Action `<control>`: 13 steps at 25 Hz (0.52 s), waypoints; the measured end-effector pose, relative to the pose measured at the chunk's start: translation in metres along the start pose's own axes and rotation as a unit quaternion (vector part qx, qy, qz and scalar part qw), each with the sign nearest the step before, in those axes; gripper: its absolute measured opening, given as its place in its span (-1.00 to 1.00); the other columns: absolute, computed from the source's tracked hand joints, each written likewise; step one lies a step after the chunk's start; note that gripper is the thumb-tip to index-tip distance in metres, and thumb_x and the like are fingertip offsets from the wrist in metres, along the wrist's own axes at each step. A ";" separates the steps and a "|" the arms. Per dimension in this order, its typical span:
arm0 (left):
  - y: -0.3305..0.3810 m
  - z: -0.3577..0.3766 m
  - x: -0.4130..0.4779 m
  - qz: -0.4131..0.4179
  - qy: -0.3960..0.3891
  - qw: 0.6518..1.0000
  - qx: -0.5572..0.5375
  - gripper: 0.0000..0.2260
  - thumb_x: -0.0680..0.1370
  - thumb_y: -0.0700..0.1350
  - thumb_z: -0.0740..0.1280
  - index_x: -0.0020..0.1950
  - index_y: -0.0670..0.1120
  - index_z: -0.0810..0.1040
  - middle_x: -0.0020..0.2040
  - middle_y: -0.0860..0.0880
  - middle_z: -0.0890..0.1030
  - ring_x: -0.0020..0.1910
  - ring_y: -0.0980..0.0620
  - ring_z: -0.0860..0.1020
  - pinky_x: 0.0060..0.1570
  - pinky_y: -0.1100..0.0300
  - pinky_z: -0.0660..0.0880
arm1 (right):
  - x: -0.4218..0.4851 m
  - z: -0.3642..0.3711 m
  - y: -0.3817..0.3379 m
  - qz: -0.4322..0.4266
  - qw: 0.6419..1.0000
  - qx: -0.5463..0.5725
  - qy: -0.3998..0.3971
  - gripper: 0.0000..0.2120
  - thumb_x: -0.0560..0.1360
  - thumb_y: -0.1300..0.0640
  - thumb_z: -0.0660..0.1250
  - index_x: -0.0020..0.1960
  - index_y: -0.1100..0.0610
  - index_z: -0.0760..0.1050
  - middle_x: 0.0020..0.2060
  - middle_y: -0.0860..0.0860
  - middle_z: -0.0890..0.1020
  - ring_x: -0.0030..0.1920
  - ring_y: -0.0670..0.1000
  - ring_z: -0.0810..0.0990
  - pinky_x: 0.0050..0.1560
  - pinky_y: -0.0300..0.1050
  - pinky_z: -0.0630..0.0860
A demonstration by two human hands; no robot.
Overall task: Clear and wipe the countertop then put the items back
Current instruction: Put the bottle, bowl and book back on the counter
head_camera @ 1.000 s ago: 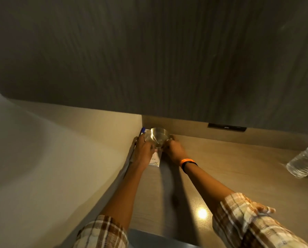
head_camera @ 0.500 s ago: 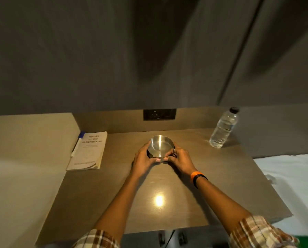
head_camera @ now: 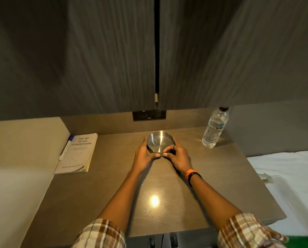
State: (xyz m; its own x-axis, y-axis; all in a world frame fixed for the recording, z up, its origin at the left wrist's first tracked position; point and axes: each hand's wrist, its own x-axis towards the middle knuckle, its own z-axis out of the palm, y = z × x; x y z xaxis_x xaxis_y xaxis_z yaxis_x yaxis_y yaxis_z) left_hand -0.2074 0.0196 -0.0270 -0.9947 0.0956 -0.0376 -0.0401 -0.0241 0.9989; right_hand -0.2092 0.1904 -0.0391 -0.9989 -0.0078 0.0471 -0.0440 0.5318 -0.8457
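Right then, you had both hands wrapped around the steel bowl (head_camera: 159,141) near the back middle of the countertop (head_camera: 113,185). Your left hand (head_camera: 143,154) cupped its left wall with the thumb lying along the near rim, and your right hand (head_camera: 178,156) closed on the right wall, thumb meeting the other at the near edge. The bowl was round, so it had no long axis to speak of; its mouth faced up and tilted slightly toward you, with a small notch in the rim on the far-left side. Whether its base touched the surface, you could not tell from this view.

To the left of your left hand, well apart, lay the book (head_camera: 77,153), flat, cover up, its long axis running from you toward the back wall, spine side against the raised side panel. The pen (head_camera: 65,147) lay just beyond it, between book and panel, blue cap pointing away from you. To the right of your right hand, and a little farther back, the water bottle (head_camera: 214,128) stood upright near the back right corner.

Between your forearms and on either side of them, the countertop lay bare down to the near edge. Past your right wrist, the right edge dropped off beside white bedding (head_camera: 283,176). Behind the bowl, the socket panel (head_camera: 149,115) sat in the low backsplash.
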 end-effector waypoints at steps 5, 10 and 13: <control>-0.001 0.002 0.000 -0.007 -0.012 1.000 -0.021 -0.25 0.34 -0.36 0.56 0.43 0.11 0.45 0.25 0.01 0.61 0.25 0.01 0.60 0.17 -0.06 0.63 | -0.006 0.005 -0.005 0.005 0.999 0.007 0.033 -0.91 0.47 0.17 0.48 -0.11 -0.02 0.64 0.38 -0.32 0.40 0.25 -0.19 0.48 0.01 -0.36 0.39; 0.003 -0.001 -0.009 0.006 -0.046 0.999 -0.008 -0.25 0.38 -0.32 0.55 0.46 0.14 0.39 0.36 -0.01 0.52 0.36 -0.07 0.49 0.20 -0.10 0.61 | -0.023 0.012 -0.018 0.042 0.992 -0.024 0.116 -0.71 0.51 0.23 0.42 0.15 -0.08 0.60 0.58 -0.12 0.24 0.47 -0.04 0.38 0.32 0.03 0.54; 0.003 -0.026 -0.025 0.009 -0.012 0.992 0.122 -0.20 0.43 -0.04 0.55 0.56 0.18 0.19 0.57 0.04 0.26 0.53 -0.03 0.29 0.37 -0.08 0.47 | -0.040 0.040 -0.043 -0.043 0.978 -0.042 0.202 -0.69 0.47 0.28 0.43 0.17 0.02 0.61 0.48 -0.02 0.38 0.46 -0.05 0.33 0.40 -0.05 0.44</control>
State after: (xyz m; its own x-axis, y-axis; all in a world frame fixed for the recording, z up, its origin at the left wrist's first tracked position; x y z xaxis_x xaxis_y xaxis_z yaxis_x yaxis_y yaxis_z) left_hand -0.1847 -0.0089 -0.0239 -0.9923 0.1220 -0.0217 0.0050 0.2146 0.9767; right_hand -0.1683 0.1338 -0.0263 -0.9019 0.2698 0.3373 -0.1096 0.6124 -0.7829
